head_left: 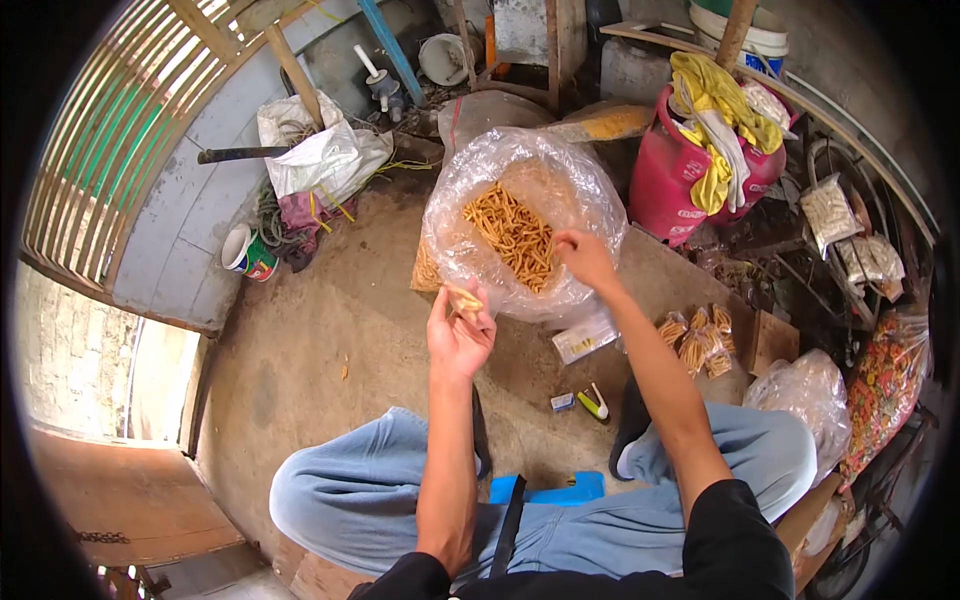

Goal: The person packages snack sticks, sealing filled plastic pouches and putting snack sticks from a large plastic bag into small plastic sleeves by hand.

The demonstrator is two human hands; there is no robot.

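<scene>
A large clear plastic bag [590, 195] stands open in front of me, with a heap of brown stick-shaped snacks [510, 235] inside. My left hand [462, 335] is at the bag's near left edge, its fingers closed on a small clear plastic bag [464, 298] that has a few pale snack sticks in it. Over the right side of the heap is my right hand [587, 260], fingers curled together. Whatever is between those fingertips is too small to make out.
Filled snack packets [705, 342] lie on the floor at right. A green stapler [594, 402], a small box [562, 402] and a pack of clear bags [586, 338] are nearer. Pink gas cylinders [665, 185] carry yellow cloth [715, 90]. A blue stool [548, 490] is beneath me.
</scene>
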